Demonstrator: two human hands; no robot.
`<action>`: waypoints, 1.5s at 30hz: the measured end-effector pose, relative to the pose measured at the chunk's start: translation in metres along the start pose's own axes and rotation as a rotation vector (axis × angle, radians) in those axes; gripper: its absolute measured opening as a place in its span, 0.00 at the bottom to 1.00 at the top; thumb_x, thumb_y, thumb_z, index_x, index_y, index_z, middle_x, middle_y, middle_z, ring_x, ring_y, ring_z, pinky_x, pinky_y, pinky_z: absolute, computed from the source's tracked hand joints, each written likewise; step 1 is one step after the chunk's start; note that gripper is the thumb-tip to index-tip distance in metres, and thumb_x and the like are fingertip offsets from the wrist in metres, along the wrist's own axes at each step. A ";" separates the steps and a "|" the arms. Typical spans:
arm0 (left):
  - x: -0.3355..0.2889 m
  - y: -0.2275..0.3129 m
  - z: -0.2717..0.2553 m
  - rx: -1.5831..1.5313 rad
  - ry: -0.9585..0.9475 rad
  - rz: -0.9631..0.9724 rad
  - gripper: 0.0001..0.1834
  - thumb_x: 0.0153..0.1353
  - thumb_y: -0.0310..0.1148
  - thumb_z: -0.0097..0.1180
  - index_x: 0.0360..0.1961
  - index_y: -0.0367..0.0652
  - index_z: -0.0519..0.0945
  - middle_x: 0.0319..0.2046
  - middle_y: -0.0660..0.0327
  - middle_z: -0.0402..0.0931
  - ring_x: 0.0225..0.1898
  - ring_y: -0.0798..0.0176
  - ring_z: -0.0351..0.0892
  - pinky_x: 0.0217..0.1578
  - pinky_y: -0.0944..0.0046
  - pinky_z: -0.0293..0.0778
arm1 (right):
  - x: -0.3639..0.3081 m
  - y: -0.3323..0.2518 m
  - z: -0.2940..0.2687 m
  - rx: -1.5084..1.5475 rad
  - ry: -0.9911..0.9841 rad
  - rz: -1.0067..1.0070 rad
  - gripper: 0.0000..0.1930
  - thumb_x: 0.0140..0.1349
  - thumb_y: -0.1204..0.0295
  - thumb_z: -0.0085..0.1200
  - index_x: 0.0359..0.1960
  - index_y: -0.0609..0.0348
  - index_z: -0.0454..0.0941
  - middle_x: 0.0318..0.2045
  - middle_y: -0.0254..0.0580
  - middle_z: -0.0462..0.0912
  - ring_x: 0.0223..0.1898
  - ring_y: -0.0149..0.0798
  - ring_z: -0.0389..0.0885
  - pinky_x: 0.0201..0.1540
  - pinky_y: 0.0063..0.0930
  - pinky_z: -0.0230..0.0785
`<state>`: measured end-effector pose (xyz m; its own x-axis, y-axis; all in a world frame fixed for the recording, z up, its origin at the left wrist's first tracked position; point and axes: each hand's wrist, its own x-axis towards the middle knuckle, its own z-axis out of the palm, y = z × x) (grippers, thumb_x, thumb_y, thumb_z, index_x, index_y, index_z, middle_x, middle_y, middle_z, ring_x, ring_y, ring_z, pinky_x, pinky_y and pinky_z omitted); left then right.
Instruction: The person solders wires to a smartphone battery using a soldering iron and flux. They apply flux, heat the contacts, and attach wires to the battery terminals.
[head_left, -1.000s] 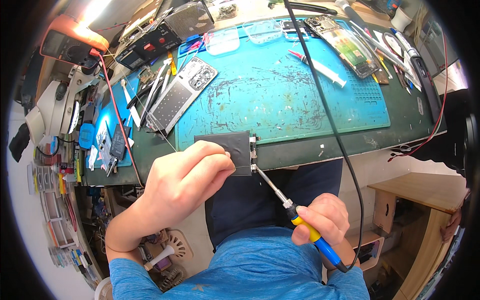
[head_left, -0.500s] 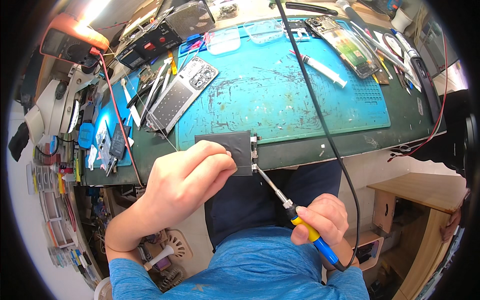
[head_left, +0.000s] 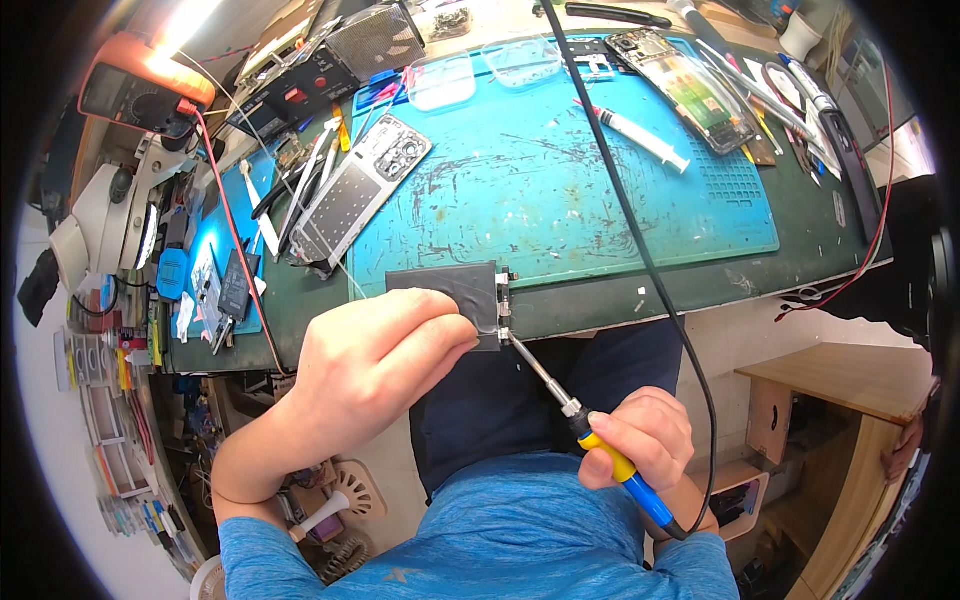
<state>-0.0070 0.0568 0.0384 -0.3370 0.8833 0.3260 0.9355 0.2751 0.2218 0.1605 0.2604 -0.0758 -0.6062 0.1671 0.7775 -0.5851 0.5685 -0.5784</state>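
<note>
Head view, looking down over a workbench. Left hand (head_left: 375,360) curled over the near edge of the bench, fingers (head_left: 440,325) closed down on a flat dark battery pack (head_left: 450,290), pinning it at the front lip of the green bench top (head_left: 800,240). Pack lying flat, half under the fingertips, its right edge with small metal tabs exposed. Right hand (head_left: 640,435) lower and to the right, over the lap, fingers wrapped tight around the yellow-and-blue grip of a soldering iron (head_left: 600,455). Iron angled up and to the left, metal tip touching the tab at the pack's lower right corner. Black cable (head_left: 620,200) running from the iron's rear, up past the right hand and across the bench to the far edge.

Beyond the pack, a blue work mat (head_left: 560,190), scuffed and stained. On its left part, an opened phone frame (head_left: 355,195) lying diagonally, well apart from the pack. Toward the far right of the mat, a white syringe (head_left: 635,130) and a bare circuit board (head_left: 685,85). Far left, a white microscope (head_left: 110,215) and an orange multimeter (head_left: 135,90) with a red lead (head_left: 235,250) trailing down toward the bench edge. Blue shirt (head_left: 480,540) at the bottom of the frame.
</note>
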 end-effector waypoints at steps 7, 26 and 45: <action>-0.003 0.006 -0.006 -0.022 0.016 0.051 0.12 0.51 0.30 0.74 0.33 0.41 0.82 0.35 0.59 0.81 0.34 0.55 0.84 0.32 0.59 0.80 | 0.000 0.001 -0.001 -0.001 -0.006 -0.002 0.11 0.61 0.71 0.64 0.43 0.62 0.85 0.26 0.34 0.81 0.20 0.30 0.79 0.22 0.22 0.71; -0.049 0.064 0.089 -1.681 0.410 -1.183 0.14 0.72 0.32 0.60 0.50 0.32 0.81 0.50 0.48 0.82 0.48 0.57 0.86 0.31 0.62 0.87 | -0.003 0.001 -0.009 -0.039 -0.020 -0.019 0.10 0.63 0.69 0.64 0.42 0.62 0.82 0.27 0.36 0.79 0.22 0.34 0.78 0.25 0.29 0.74; -0.046 0.081 0.101 -1.583 0.712 -1.059 0.09 0.70 0.24 0.61 0.47 0.29 0.79 0.44 0.47 0.85 0.45 0.60 0.87 0.35 0.64 0.88 | -0.004 0.000 -0.006 -0.040 0.018 -0.017 0.12 0.66 0.65 0.62 0.41 0.62 0.82 0.27 0.37 0.78 0.20 0.35 0.77 0.22 0.29 0.71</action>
<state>0.0954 0.0764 -0.0511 -0.9208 0.2470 -0.3018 -0.3781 -0.3752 0.8463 0.1656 0.2648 -0.0774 -0.5862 0.1718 0.7917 -0.5727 0.6033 -0.5550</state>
